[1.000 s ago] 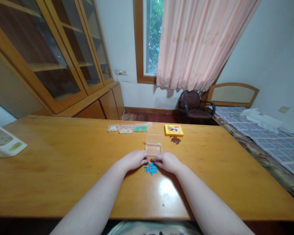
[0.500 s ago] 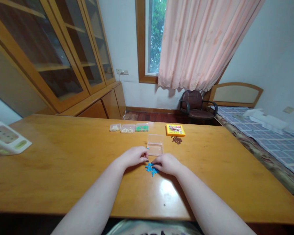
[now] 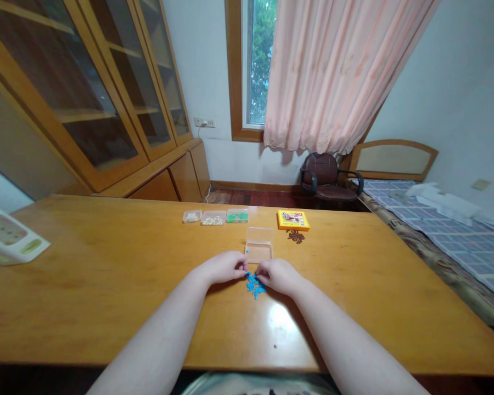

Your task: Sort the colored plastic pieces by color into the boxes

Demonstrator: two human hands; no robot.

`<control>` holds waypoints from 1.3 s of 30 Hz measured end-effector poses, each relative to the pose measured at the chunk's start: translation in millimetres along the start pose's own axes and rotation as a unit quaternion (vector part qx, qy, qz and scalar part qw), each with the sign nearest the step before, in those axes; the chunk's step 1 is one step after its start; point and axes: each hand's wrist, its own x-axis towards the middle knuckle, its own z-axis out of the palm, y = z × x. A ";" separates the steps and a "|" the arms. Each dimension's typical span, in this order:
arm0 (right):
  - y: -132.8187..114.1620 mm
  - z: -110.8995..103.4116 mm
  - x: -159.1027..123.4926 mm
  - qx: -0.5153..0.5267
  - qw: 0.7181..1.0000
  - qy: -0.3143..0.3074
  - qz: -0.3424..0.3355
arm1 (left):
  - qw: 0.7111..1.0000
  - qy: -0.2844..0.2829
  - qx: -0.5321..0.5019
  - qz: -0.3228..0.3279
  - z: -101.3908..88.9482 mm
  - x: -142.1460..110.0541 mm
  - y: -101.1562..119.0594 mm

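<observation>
A small pile of blue plastic pieces (image 3: 256, 287) lies on the wooden table in front of me. At its upper left edge, my left hand (image 3: 230, 266) is closed in a pinch, with a small blue piece at the fingertips. From the right, my right hand (image 3: 279, 274) bends over the pile, thumb and finger pinched at a blue piece; the palm side is hidden. Just beyond both hands stands a clear plastic box (image 3: 259, 261) with its lid (image 3: 260, 235) raised. One blue piece (image 3: 247, 251) shows inside at its left.
Farther back on the table (image 3: 148, 307) are a box of green pieces (image 3: 237, 216), a box of cream pieces (image 3: 213, 219) and a small box with pale contents (image 3: 192, 217). A yellow box (image 3: 293, 220) lies behind brown pieces (image 3: 296, 237). A white appliance (image 3: 12, 236) stands far left.
My left fingertips have come down slightly to the edge of the blue pile. My right hand stays at the pile with its fingers drawn closer together. The whole view has shifted a little.
</observation>
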 end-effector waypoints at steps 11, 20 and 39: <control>2.5 -1.0 -1.3 0.010 1.000 0.000 -0.023 | 0.995 0.089 0.034 0.035 0.3 1.4 1.2; -2.0 -1.8 -0.3 -0.039 0.999 -0.016 -0.010 | 0.999 -0.015 0.028 0.027 11.5 5.4 -0.2; 13.6 0.4 0.8 0.014 0.981 0.186 0.046 | 0.998 0.050 0.013 0.047 6.2 3.4 3.7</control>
